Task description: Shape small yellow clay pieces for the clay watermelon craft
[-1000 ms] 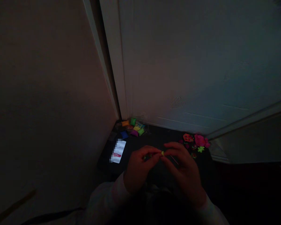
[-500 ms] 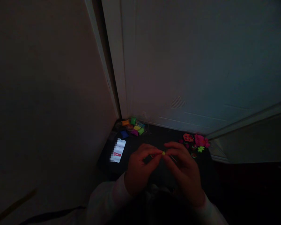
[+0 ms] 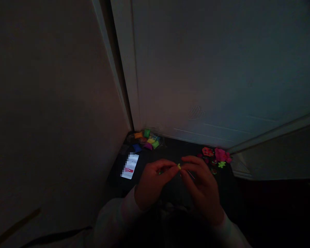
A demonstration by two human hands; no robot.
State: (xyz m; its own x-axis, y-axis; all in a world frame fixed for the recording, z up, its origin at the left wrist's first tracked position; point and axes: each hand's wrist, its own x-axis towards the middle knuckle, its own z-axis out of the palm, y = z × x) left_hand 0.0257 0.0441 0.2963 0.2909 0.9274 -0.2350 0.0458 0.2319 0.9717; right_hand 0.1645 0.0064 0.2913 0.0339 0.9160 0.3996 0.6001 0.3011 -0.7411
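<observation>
Left hand (image 3: 152, 181): thumb and forefinger nearly together, pinching small yellow piece (image 3: 179, 166). Right hand (image 3: 204, 189): thumb and finger gripping piece's right side, forefinger raised clear.

At 7 o'clock, a long, pale fabric sleeve with soft, broad bands of pink and faint blue-green (image 3: 116, 215) covers the left forearm, looking roomy and ending at the wrist. Between 4 and 5 o'clock, a matching pale fabric sleeve (image 3: 231, 230) covers the right forearm, dimmer, its tints barely readable. Both hands, left (image 3: 151, 182) and right (image 3: 204, 191), are bare, with slim fingers.
</observation>
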